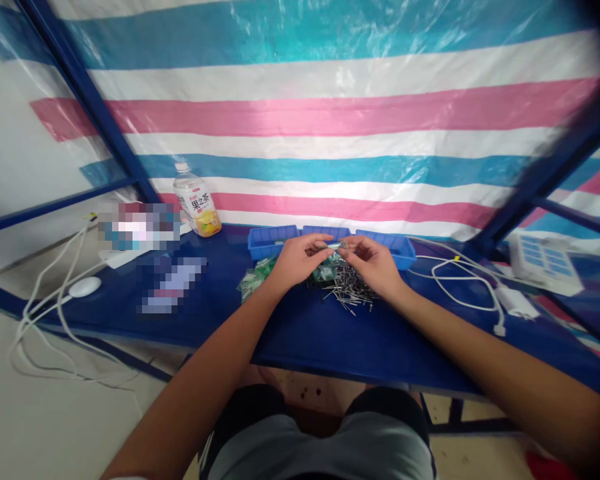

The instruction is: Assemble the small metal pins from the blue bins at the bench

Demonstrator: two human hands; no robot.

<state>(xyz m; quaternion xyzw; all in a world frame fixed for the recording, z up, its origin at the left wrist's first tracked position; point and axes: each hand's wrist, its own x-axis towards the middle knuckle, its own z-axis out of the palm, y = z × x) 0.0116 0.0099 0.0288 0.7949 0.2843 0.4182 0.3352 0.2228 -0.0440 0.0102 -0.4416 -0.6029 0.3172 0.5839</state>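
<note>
- Both hands meet over the blue table (300, 340), the left hand (299, 259) and the right hand (377, 265) pinching a small clear packet (337, 246) between their fingertips.
- The packet lies right between the two grips, neither hand clearly nearer; its long axis seems to run side to side, though fingers hide its ends.
- Just below it spreads a heap of thin metal pins (353, 291), closer to the right hand.
- Green packets (257, 278) lie beside the left wrist.
- Blue bins (273, 244) stand in a row just beyond the hands.
</note>
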